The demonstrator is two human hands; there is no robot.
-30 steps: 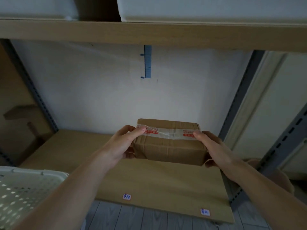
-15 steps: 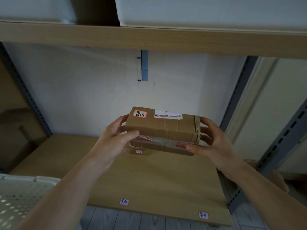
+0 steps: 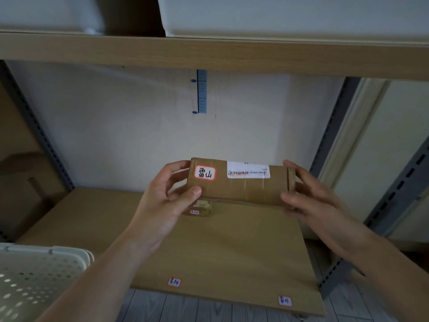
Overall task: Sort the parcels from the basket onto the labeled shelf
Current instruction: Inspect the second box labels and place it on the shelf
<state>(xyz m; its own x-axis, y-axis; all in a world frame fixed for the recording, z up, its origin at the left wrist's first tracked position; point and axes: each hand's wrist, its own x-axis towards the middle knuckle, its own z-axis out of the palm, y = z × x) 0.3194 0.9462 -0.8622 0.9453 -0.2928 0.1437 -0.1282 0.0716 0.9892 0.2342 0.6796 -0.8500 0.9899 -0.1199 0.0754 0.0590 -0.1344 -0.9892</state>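
I hold a brown cardboard parcel (image 3: 241, 187) in the air above the wooden shelf board (image 3: 232, 252). My left hand (image 3: 167, 201) grips its left end and my right hand (image 3: 308, 194) grips its right end. The face turned to me carries a red-edged handwritten sticker (image 3: 205, 172) and a white shipping label (image 3: 248, 170). Two red-edged labels sit on the shelf's front edge: one in the middle (image 3: 174, 281), one at the right (image 3: 284, 300). A small parcel (image 3: 200, 209) lies on the shelf, mostly hidden behind my left hand. The white perforated basket (image 3: 34, 275) is at lower left.
An upper wooden shelf (image 3: 209, 52) holds white bins (image 3: 278, 15). Grey slotted uprights (image 3: 329, 135) frame the bay at both sides. A white wall with a blue ruler strip (image 3: 201, 91) closes the back. Grey plank floor shows below.
I have lifted the parcel off the shelf and rolled it toward me, so the sticker face now points at the camera. The small parcel behind it has come into view.
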